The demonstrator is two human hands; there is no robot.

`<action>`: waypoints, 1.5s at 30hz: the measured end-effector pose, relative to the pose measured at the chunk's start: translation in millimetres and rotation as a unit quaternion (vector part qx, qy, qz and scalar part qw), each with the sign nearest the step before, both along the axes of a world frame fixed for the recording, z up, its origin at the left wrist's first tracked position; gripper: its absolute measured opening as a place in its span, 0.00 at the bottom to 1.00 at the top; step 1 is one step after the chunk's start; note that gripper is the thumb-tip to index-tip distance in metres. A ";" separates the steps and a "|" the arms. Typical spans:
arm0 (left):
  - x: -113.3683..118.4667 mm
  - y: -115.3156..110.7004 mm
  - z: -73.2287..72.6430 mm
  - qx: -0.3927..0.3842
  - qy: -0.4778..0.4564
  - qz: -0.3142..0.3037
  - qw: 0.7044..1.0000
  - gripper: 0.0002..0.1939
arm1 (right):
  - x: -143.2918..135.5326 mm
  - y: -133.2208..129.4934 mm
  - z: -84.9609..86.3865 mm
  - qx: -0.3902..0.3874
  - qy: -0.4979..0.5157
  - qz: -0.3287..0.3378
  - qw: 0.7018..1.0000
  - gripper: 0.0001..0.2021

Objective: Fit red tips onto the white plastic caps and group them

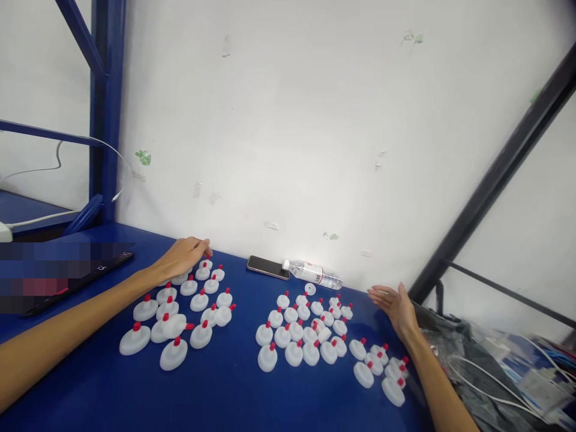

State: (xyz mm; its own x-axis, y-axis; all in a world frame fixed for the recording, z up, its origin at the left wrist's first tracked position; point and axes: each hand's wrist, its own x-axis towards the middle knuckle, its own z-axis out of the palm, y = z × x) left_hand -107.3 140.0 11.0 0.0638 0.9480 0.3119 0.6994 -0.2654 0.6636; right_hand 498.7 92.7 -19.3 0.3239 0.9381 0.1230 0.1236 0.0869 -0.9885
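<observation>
My left hand (183, 257) reaches palm down over the far end of the left group. Its fingers are loosely bent, with the fingertips beside the red tip of a small white rounded plastic piece (206, 264). I cannot tell whether they touch it. Several more red-tipped white pieces (135, 341) stand in this left group, a few tilted. My right hand (399, 309) is held with fingers stretched and thumb apart, nothing in it. It is beyond the small right group of pieces (363, 374). A larger middle group (310, 353) stands between the hands.
A phone (267, 267) and a clear water bottle (315, 273) lie by the wall, with a round white disc (310, 289) nearby. At left is a dark flat device (99, 269). Bags and cables (486, 366) crowd the right side. Blue table (225, 396) beneath.
</observation>
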 end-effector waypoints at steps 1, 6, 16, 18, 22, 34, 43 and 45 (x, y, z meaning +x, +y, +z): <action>1.4 -0.5 0.1 -0.003 -0.008 0.000 1.000 0.23 | -0.4 1.4 -2.7 -0.005 0.005 0.002 1.000 0.16; 8.2 -1.6 -3.2 -0.008 -0.049 -0.001 0.999 0.24 | -17.2 15.0 -22.9 -0.045 0.010 0.031 0.998 0.16; 21.8 -21.7 14.7 0.053 0.009 -0.048 0.997 0.20 | -55.9 34.6 -35.3 -0.037 0.011 0.080 0.996 0.15; 26.4 -33.4 25.5 0.068 0.047 -0.074 0.994 0.18 | -59.6 36.6 -36.1 -0.032 0.015 0.084 0.996 0.15; 39.5 -61.1 38.3 0.040 0.113 -0.165 0.979 0.16 | -55.1 35.0 -35.5 -0.023 0.022 0.075 0.997 0.15; 66.8 -83.5 13.6 -0.005 0.150 -0.292 0.944 0.09 | -35.2 34.9 -36.4 -0.042 0.008 0.049 0.998 0.16; 30.6 -40.8 27.6 0.057 -0.032 -0.127 0.990 0.29 | -47.1 34.1 -41.9 -0.031 0.015 0.071 0.997 0.15; 9.9 -20.2 23.8 0.052 -0.092 -0.087 0.991 0.34 | -48.7 33.5 -41.0 -0.023 0.023 0.071 0.997 0.16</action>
